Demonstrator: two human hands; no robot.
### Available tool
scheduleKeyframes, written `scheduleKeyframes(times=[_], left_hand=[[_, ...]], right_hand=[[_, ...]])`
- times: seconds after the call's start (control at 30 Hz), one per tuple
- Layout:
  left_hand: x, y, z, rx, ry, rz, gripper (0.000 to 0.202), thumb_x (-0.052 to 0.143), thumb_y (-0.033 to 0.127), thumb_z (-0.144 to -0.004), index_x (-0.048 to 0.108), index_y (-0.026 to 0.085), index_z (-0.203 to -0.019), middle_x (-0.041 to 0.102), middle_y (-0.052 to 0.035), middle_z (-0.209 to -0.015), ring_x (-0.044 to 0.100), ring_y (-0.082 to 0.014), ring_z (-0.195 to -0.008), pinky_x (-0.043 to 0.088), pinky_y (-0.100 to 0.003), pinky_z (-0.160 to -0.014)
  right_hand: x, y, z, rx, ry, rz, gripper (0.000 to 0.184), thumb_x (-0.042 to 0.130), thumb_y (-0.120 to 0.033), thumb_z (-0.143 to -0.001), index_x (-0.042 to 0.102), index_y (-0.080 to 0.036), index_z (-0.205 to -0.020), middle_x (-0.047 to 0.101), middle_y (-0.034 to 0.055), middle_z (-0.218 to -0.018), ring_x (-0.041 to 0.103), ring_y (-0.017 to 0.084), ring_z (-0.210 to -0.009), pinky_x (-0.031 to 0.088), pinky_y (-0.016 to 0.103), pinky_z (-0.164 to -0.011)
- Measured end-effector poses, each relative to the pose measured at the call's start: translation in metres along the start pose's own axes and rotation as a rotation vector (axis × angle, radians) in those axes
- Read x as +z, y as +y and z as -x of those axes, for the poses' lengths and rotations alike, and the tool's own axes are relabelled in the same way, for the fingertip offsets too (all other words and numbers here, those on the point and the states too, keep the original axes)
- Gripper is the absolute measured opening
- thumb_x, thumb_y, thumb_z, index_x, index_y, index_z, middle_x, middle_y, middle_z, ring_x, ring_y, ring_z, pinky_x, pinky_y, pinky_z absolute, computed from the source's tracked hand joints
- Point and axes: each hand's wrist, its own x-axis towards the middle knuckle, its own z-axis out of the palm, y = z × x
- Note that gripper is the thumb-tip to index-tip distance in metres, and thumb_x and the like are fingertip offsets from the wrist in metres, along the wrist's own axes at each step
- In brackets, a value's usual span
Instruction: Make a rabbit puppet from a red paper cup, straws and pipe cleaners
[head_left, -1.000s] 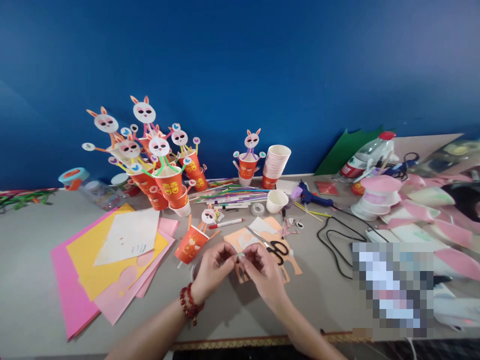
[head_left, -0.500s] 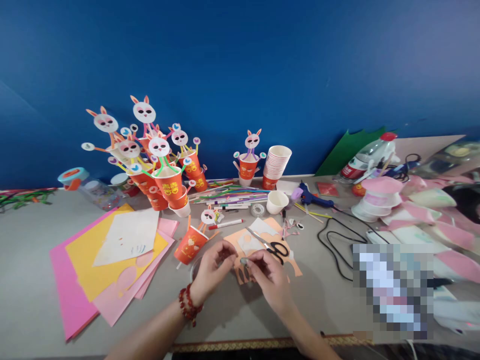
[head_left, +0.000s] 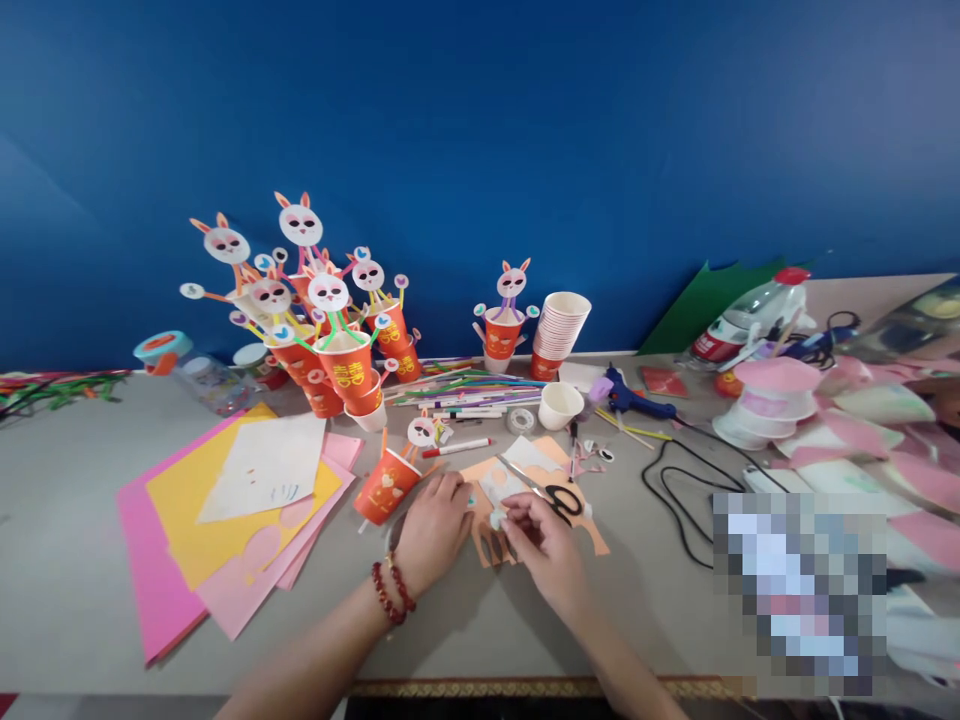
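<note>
My left hand (head_left: 433, 530), with a red bead bracelet on its wrist, rests palm down on the grey table next to a tipped red paper cup (head_left: 385, 487); its fingers curl over something I cannot make out. My right hand (head_left: 541, 540) pinches a small pale round paper piece (head_left: 495, 519) just above an orange paper sheet (head_left: 540, 500). Black-handled scissors (head_left: 546, 490) lie on that sheet just beyond my right fingers.
Pink and yellow paper sheets (head_left: 225, 510) lie at the left. Red cup rabbit figures (head_left: 322, 320) stand at the back left, with a stack of cups (head_left: 559, 330), straws and markers (head_left: 465, 390), a blue glue gun (head_left: 634, 400) and its black cable (head_left: 675, 490). Pink paper crafts (head_left: 825, 400) crowd the right.
My hands have drawn apart: the left has dropped palm down toward the tipped cup, and the right has kept the small round piece and lowered it toward the orange paper.
</note>
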Motion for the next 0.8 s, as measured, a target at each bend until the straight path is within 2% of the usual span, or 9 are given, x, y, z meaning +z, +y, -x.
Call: scheduleKeyframes(times=[0.17,0.37,0.63,0.8], left_hand=[[-0.0012,0.0008,-0.0007,0.002,-0.007,-0.05,0.012,0.055,0.013,-0.087,0.059,0.018,-0.097,0.059,-0.0088,-0.103,0.057,-0.0269,-0.1,0.05,-0.042,-0.088],[0.0011,-0.001,0.0008,-0.017,0.018,-0.061,0.007,0.056,0.017,-0.088,0.057,0.017,-0.095,0.06,-0.0098,-0.1,0.058,-0.0277,-0.095,0.051,-0.043,-0.084],[0.0063,-0.0036,0.0039,0.062,0.149,0.079,0.006,0.052,0.017,-0.09,0.057,0.018,-0.094,0.064,-0.0081,-0.091,0.061,-0.0251,-0.085,0.052,-0.04,-0.076],[0.0063,-0.0044,0.0043,0.109,0.191,0.172,0.018,0.055,0.016,-0.089,0.059,0.017,-0.106,0.065,-0.0119,-0.105,0.059,-0.0281,-0.1,0.049,-0.044,-0.089]], right_hand=[[0.0,0.0039,-0.0007,0.032,-0.063,0.018,0.024,0.057,-0.041,-0.091,0.061,-0.02,-0.101,0.069,0.007,-0.085,0.066,0.02,-0.074,0.053,0.03,-0.067],[-0.0009,0.0083,-0.0007,0.025,-0.076,0.036,0.023,0.056,-0.041,-0.091,0.061,-0.02,-0.1,0.069,0.0064,-0.084,0.065,0.02,-0.071,0.053,0.029,-0.064],[-0.0025,0.0059,-0.0001,-0.017,-0.02,-0.008,0.026,0.058,-0.044,-0.09,0.061,-0.02,-0.1,0.068,0.006,-0.079,0.065,0.02,-0.068,0.052,0.029,-0.062],[-0.0043,0.0033,-0.0006,-0.021,-0.006,-0.111,0.029,0.059,-0.046,-0.09,0.061,-0.019,-0.1,0.064,0.0046,-0.077,0.061,0.018,-0.065,0.05,0.028,-0.058]])
